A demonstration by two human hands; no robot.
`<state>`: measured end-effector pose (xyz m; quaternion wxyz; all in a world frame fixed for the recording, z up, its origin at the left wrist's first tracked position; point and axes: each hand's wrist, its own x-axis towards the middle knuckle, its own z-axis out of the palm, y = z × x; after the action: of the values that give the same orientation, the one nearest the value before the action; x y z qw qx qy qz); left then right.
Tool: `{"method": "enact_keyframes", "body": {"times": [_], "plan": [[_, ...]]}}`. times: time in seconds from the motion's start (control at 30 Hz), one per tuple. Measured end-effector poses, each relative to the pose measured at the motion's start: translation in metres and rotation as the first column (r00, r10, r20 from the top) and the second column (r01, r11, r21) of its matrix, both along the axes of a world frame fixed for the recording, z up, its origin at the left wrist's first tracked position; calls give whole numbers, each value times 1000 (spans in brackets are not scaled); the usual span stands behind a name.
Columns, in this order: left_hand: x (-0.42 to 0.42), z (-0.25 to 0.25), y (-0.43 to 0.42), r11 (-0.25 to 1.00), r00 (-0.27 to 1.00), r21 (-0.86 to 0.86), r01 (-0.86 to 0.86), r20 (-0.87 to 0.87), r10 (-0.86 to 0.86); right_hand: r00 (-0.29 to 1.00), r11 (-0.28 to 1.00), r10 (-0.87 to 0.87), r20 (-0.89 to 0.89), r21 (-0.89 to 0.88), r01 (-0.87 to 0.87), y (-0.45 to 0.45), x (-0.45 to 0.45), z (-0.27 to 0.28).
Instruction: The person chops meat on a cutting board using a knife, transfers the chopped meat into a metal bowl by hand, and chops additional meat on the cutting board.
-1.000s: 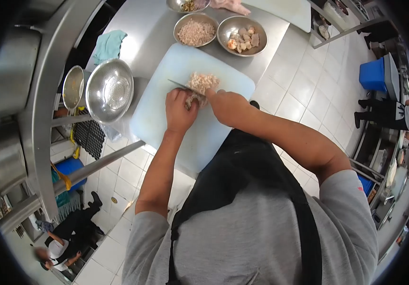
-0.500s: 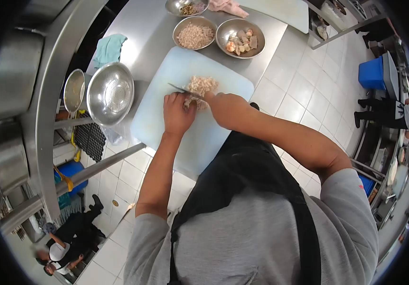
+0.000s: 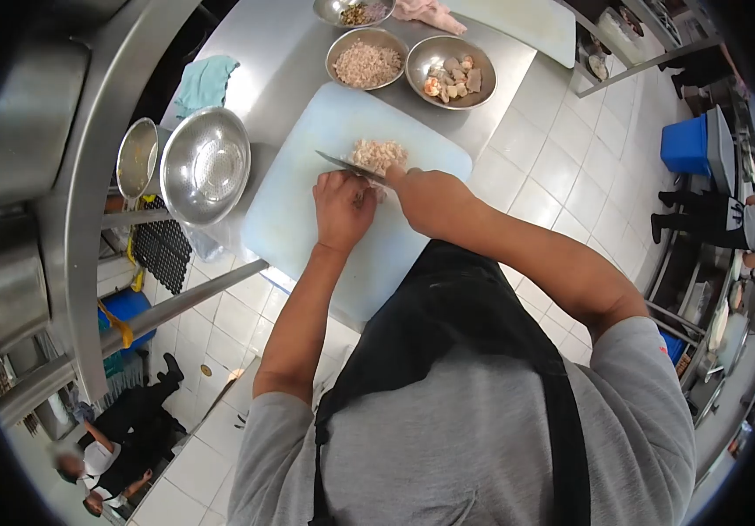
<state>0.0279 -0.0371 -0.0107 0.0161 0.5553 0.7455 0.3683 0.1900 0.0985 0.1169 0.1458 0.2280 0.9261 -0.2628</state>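
Note:
A knife (image 3: 348,165) is held in my right hand (image 3: 431,201), its blade pointing left across the cutting board (image 3: 307,149). Close below the blade, my left hand (image 3: 342,210) rests with its fingers curled in. Whatever lies under those fingers is mostly hidden. Beyond the blade sits a small heap of chopped pale pink food (image 3: 380,155), possibly shrimp. A few more bits show between my hands.
Behind the board stand a bowl of chopped pale food (image 3: 367,66), a bowl of larger chunks (image 3: 452,79) and a third bowl (image 3: 354,12). Left are a metal colander (image 3: 211,167) and a green cloth (image 3: 206,83). Other people stand farther off.
My left hand has shifted a little right, and its fingers look more tightly curled. The knife and my right hand have also moved slightly right. The whole view has shifted a little.

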Motion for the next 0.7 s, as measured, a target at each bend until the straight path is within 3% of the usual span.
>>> {"method": "enact_keyframes", "body": {"times": [0.2,0.4,0.5,0.7], "plan": [[3,5,1,999,999,20,-31,27,30,994,999,-9,-107,42,14,-10,12,-43],[11,0,2,996,997,56,-72,2,72,999,1000,-11,-44,0,11,2,8,-42],[13,-2,-2,994,997,82,-78,-24,80,997,999,-15,77,-33,17,7,4,-33],[5,-12,-6,991,999,124,-43,22,41,998,998,-11,-60,58,15,-14,12,-5]]}}
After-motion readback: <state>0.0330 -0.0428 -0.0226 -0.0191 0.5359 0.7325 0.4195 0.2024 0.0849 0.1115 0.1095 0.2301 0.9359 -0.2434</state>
